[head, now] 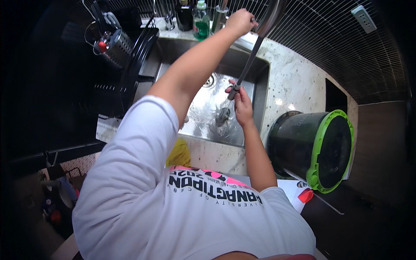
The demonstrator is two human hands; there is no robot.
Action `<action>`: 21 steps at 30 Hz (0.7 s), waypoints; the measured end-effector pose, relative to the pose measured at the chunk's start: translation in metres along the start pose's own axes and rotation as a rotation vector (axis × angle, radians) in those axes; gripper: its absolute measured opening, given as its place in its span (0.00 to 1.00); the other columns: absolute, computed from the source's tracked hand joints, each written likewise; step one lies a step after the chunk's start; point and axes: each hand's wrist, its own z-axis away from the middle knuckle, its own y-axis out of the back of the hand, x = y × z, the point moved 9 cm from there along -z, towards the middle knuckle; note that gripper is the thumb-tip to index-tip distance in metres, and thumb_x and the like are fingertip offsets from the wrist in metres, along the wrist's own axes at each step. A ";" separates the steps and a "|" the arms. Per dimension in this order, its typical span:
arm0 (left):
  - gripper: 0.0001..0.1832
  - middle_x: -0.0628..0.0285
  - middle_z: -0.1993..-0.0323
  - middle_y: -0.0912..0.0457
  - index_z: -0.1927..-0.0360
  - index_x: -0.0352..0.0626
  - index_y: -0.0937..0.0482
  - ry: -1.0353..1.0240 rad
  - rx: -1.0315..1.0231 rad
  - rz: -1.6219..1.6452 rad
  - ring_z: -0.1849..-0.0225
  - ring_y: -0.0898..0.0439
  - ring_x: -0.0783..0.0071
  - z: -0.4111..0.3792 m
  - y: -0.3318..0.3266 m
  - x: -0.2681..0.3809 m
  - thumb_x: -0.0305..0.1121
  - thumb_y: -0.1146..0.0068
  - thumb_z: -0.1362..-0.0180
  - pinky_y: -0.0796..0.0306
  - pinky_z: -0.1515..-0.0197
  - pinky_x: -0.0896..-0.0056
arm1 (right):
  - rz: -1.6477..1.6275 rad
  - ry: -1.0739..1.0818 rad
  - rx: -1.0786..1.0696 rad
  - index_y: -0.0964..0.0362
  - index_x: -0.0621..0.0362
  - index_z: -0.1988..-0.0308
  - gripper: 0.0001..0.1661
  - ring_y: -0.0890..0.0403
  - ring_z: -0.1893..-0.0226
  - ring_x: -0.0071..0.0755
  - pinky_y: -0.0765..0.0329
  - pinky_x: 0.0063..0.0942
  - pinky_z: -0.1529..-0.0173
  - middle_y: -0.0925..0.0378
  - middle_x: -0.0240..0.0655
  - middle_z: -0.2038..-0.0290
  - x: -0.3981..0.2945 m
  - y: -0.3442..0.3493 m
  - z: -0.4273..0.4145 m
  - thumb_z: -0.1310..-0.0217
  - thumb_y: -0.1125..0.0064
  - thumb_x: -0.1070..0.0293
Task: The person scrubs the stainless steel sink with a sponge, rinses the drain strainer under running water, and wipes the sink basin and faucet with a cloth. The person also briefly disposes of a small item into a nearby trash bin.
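My left hand (240, 22) reaches across to the back of the sink. Its fingers close around a small metal faucet handle (252, 20), mostly hidden by them. Lower down, my right hand (243, 105) grips the metal spray head (233, 92) of a pull-down faucet (270, 18), whose dark hose (250, 61) runs up to the curved spout. Water (224, 113) streams from the head and spreads over the bottom of the stainless steel sink (261, 74). A round drain (209, 80) shows between my left forearm and right hand.
A green dish soap bottle (201, 24) and a dark bottle (184, 16) stand behind the sink. Left are a black dish rack (139, 55) and a perforated metal utensil holder (120, 47). A yellow cloth (179, 154) lies in front; a dark container with a green rim (317, 149) is right.
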 end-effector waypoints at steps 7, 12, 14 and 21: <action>0.09 0.48 0.72 0.26 0.78 0.40 0.24 -0.386 0.121 -0.029 0.66 0.25 0.50 -0.006 -0.074 0.015 0.32 0.50 0.48 0.31 0.61 0.54 | -0.020 0.004 -0.019 0.40 0.64 0.41 0.22 0.30 0.52 0.24 0.37 0.22 0.44 0.27 0.33 0.55 -0.006 0.004 -0.005 0.30 0.61 0.67; 0.11 0.48 0.74 0.25 0.81 0.40 0.23 -0.353 0.170 0.055 0.67 0.26 0.50 -0.013 -0.048 0.003 0.36 0.46 0.49 0.32 0.59 0.54 | -0.008 0.026 -0.025 0.37 0.62 0.44 0.18 0.29 0.50 0.26 0.36 0.25 0.43 0.26 0.35 0.54 -0.005 -0.006 -0.015 0.30 0.62 0.71; 0.10 0.48 0.73 0.24 0.77 0.38 0.23 -0.381 0.197 0.051 0.65 0.25 0.50 -0.010 -0.040 0.000 0.35 0.42 0.51 0.31 0.59 0.56 | 0.009 0.028 -0.039 0.36 0.60 0.45 0.17 0.28 0.50 0.27 0.35 0.25 0.44 0.26 0.36 0.54 -0.002 -0.012 -0.018 0.30 0.64 0.73; 0.09 0.55 0.73 0.19 0.70 0.38 0.21 0.067 0.168 0.400 0.67 0.19 0.67 0.073 0.005 -0.037 0.33 0.38 0.51 0.27 0.62 0.68 | -0.016 0.025 0.015 0.35 0.61 0.45 0.18 0.28 0.49 0.28 0.35 0.26 0.42 0.26 0.36 0.53 0.005 0.001 -0.025 0.33 0.63 0.77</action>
